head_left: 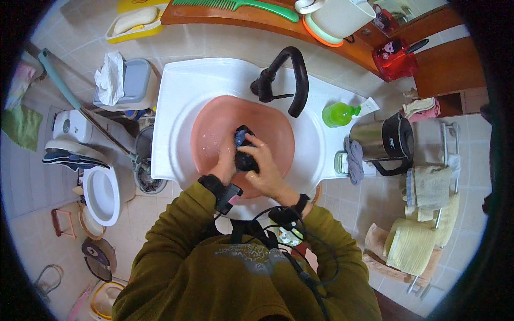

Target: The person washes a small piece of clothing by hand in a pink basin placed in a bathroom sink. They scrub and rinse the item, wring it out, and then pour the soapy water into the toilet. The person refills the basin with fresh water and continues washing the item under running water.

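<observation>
A small dark blue-black bundle (246, 161), which looks like wet cloth, is between my hands over a pink basin (206, 125). My left hand (227, 161) is closed along its left side, with most of its fingers hidden. From the right, my right hand (266, 170) grips the bundle with bent fingers, the thumb low on it and the fingertips near its top. The basin sits inside the white sink (174, 117). A black curved faucet (297, 75) rises behind the basin, its spout to the right of my hands.
Right of the basin are a green pump bottle (336, 115), a white tube (368, 107), a grey cloth (354, 160) and a steel kettle (377, 138). A wooden shelf (235, 17) crosses the back. Black cables (321, 235) hang by my right forearm. At left stand a bin (143, 144) and toilet (101, 195).
</observation>
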The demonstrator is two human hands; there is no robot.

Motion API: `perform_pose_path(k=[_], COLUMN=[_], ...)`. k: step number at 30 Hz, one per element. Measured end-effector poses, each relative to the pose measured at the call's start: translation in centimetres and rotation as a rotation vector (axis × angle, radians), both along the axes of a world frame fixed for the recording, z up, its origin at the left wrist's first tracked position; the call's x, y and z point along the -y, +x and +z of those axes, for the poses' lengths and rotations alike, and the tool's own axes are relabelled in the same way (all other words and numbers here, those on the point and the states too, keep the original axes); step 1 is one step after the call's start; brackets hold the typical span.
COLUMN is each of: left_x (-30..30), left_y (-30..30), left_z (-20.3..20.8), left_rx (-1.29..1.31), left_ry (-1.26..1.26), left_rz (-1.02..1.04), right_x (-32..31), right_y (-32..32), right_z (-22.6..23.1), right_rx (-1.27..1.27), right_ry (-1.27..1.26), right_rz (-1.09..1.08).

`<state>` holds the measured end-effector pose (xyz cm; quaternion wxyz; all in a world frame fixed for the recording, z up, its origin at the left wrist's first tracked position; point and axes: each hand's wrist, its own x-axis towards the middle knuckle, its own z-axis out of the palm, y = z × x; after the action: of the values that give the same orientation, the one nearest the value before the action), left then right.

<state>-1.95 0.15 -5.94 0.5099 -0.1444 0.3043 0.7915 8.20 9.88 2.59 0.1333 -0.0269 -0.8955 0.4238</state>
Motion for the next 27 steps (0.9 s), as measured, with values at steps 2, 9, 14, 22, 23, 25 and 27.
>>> perform_pose_path(k=[2, 9, 14, 22, 23, 25, 27], left_x=[-0.1, -1.0, -1.1, 1.1, 1.8, 2.7, 3.4], left_y=[0.8, 2.0, 3.2, 1.9, 1.7, 1.1, 0.3], left_z=[0.6, 0.6, 0.6, 0.1, 0.0, -0.5, -1.6], left_rx=[0.086, 0.082, -0.021, -0.543, -0.463, -0.379, -0.347], left_ry=[0.087, -0.108, -0.295, -0.574, -0.636, -0.677, -0.660], left_rz=[0.001, 0.169, 0.213, -0.113, -0.127, -0.108, -0.045], right_x=[1.5, 1.5, -0.7, -7.9, -8.4, -8.3, -6.8], right_y=[0.1, -2.3, -3.4, -4.9, -4.8, -4.3, -3.5], right_z=[-1.1, -4.2, -7.2, -11.1, -11.3, -11.9, -12.6], right_rx=[0.003, 0.018, 0.227, 0.086, 0.116, 0.195, 0.341], right_ry=[0.121, -0.031, -0.183, 0.106, 0.154, 0.239, 0.415], right_rz=[-0.021, -0.266, -0.381, -0.335, -0.316, -0.303, -0.237])
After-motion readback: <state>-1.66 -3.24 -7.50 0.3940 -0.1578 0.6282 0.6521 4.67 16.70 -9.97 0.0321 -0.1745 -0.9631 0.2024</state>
